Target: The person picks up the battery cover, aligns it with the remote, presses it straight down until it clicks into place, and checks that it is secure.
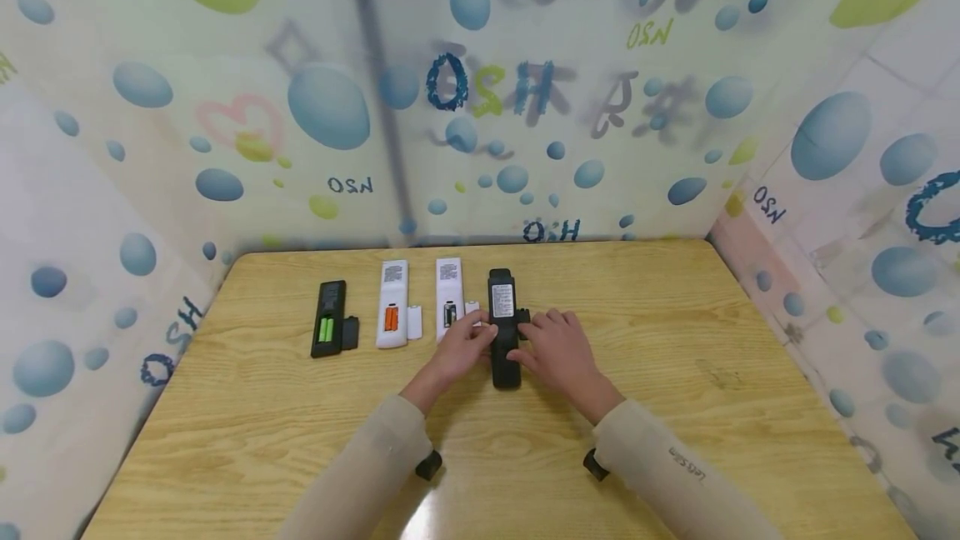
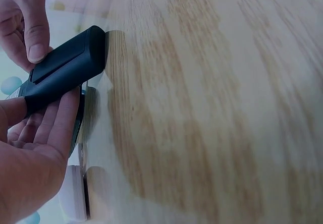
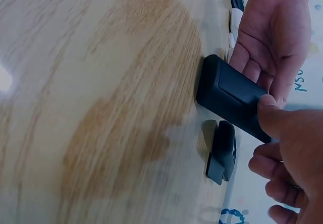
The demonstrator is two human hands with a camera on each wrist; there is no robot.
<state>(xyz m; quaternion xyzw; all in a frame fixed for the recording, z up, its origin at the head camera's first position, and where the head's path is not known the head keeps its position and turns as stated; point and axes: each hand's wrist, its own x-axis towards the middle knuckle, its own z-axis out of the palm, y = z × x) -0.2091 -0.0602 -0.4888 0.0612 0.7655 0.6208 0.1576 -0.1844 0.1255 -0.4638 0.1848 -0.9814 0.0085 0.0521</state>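
A black remote (image 1: 506,369) lies back side up, its white label facing up. My left hand (image 1: 459,350) grips its left side; in the left wrist view, the left hand (image 2: 35,168) has its thumb on top of the remote (image 2: 68,67) and fingers against its side. From the right, my right hand (image 1: 561,354) holds the remote. The right wrist view shows that right hand (image 3: 298,151) with its thumb on the remote's back (image 3: 232,95) and its other fingers curled beside it. A small black piece (image 3: 222,151) rests on the table to the remote's right.
On the wooden table (image 1: 675,373), left of the hands, lie a black remote with green batteries (image 1: 327,329), a white one with orange batteries (image 1: 392,319) and another white one (image 1: 449,277), each with a loose cover beside it. A patterned wall (image 1: 480,107) stands behind.
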